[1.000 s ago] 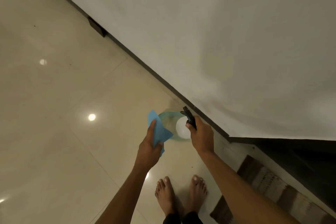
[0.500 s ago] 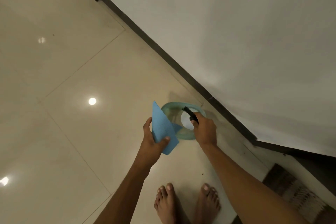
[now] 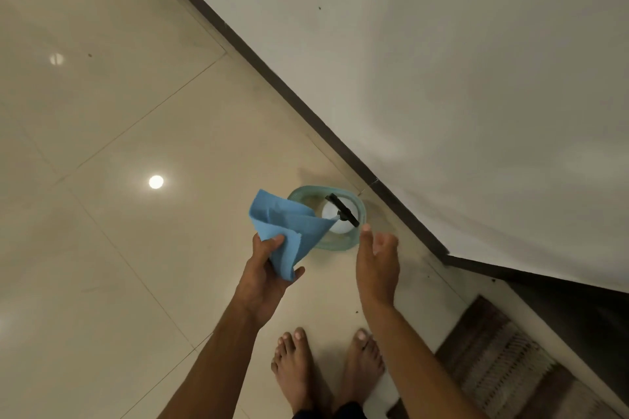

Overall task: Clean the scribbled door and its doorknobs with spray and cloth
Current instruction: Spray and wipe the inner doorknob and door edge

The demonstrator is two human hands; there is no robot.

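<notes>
Down on the tiled floor (image 3: 102,248) by the wall, spray bottle (image 3: 337,216) stands upright in green basket (image 3: 357,235), trigger head angled away-left to near-right. Right hand (image 3: 376,265), fingers loose, holding nothing, hovers just near side of it, nearer than left. Left hand (image 3: 263,277) pinches folded blue cloth (image 3: 289,231), which overlaps basket's left rim. Hands apart.

Place: a home interior, by a wall.
Floor: glossy cream tiled floor (image 3: 102,248) reflecting ceiling lights.
Wall: plain white wall (image 3: 442,61) with dark skirting (image 3: 272,78), running 11 to 4 o'clock.
Mat: striped doormat (image 3: 503,360) at 5 o'clock.
Person: bare feet (image 3: 326,371) at 6 o'clock.
</notes>
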